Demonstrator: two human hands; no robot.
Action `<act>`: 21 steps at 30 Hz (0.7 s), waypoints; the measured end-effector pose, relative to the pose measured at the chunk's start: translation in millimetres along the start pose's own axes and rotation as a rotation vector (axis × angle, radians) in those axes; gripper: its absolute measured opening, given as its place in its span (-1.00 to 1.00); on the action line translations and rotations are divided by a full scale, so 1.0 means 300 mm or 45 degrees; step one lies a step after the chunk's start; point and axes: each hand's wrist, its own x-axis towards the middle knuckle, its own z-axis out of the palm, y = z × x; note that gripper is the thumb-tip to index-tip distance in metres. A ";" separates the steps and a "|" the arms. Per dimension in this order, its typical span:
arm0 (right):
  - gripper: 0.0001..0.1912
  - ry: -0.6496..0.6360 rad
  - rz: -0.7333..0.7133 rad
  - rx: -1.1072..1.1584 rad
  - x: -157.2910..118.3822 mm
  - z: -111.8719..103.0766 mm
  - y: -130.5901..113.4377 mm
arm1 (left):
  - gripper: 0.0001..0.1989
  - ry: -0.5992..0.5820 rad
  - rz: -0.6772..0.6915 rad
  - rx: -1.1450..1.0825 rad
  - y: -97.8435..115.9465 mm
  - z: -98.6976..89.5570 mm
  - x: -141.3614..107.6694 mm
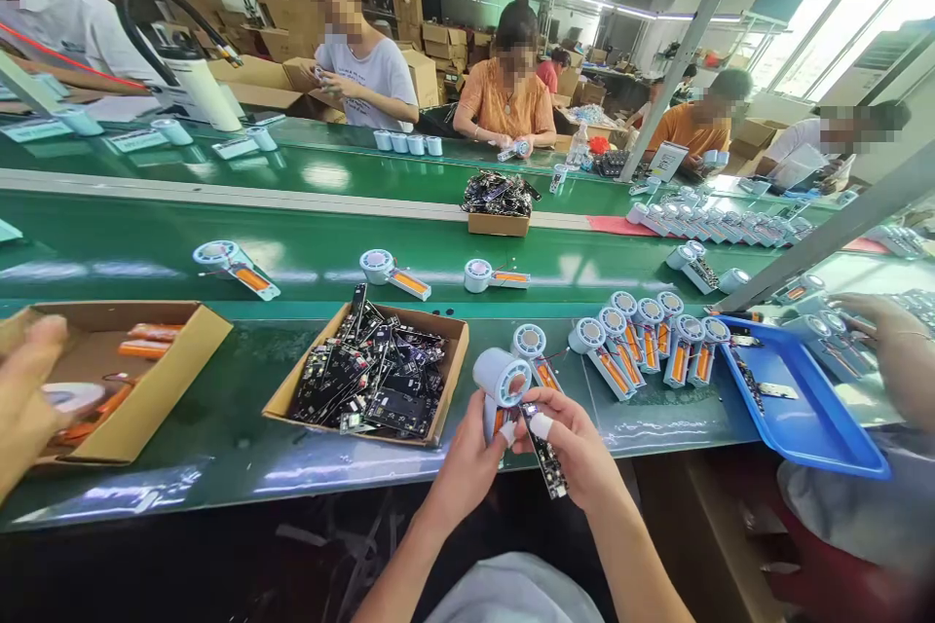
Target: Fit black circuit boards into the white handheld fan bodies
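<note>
My left hand (471, 458) is closed around a light-blue handheld fan body (498, 375), its round head tilted up. In my right hand (574, 438) a narrow black circuit board (544, 458) is pinched, slanting downward right beside the fan. White tape or covers wrap both thumb tips. The two hands nearly meet above the bench's front edge. Just beyond them lies another fan body (529, 341) with an orange battery in its handle. A cardboard box of black circuit boards (369, 375) stands left of my hands.
Several open fan bodies (650, 331) lie to the right, near a blue tray (810, 419) holding a few boards. Spaced fans (376, 265) rest on the green conveyor (314, 243). At left, a co-worker's hand (29, 389) is by a battery box (157, 399); another co-worker's arm (898, 341) reaches in at right.
</note>
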 end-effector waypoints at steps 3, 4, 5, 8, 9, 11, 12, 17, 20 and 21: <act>-0.58 -0.014 -0.048 -0.277 -0.005 -0.018 0.004 | -0.60 0.054 0.014 0.010 0.013 -0.009 0.003; -0.57 0.031 -0.088 -0.409 -0.004 -0.026 0.007 | -0.59 0.072 0.018 0.014 0.013 -0.009 0.000; -0.57 0.096 -0.145 -0.569 -0.003 -0.033 0.009 | -0.59 0.096 0.018 0.020 0.012 -0.007 -0.003; -0.68 0.241 -0.344 -1.214 -0.004 -0.042 -0.006 | -0.58 0.169 0.007 0.037 0.005 0.003 -0.015; -0.74 0.238 -0.365 -1.455 -0.007 -0.039 -0.020 | -0.58 0.180 -0.002 0.042 0.003 0.006 -0.018; -0.78 0.132 -0.329 -1.871 -0.017 -0.028 -0.057 | -0.58 0.181 -0.033 0.048 0.006 0.009 -0.022; -0.77 0.035 -0.303 -2.008 -0.022 -0.020 -0.078 | -0.60 0.175 -0.049 0.044 0.011 0.008 -0.022; -0.83 -0.514 -0.325 -1.866 -0.029 0.002 -0.123 | -0.74 0.063 -0.123 -0.124 0.054 -0.001 -0.016; -0.68 -0.460 -0.202 -1.366 -0.017 -0.005 -0.078 | -0.65 -0.046 -0.177 -0.413 0.061 0.004 -0.011; -0.61 -0.419 -0.118 -1.180 -0.013 -0.009 -0.055 | -0.60 -0.083 -0.186 -0.527 0.058 0.008 -0.012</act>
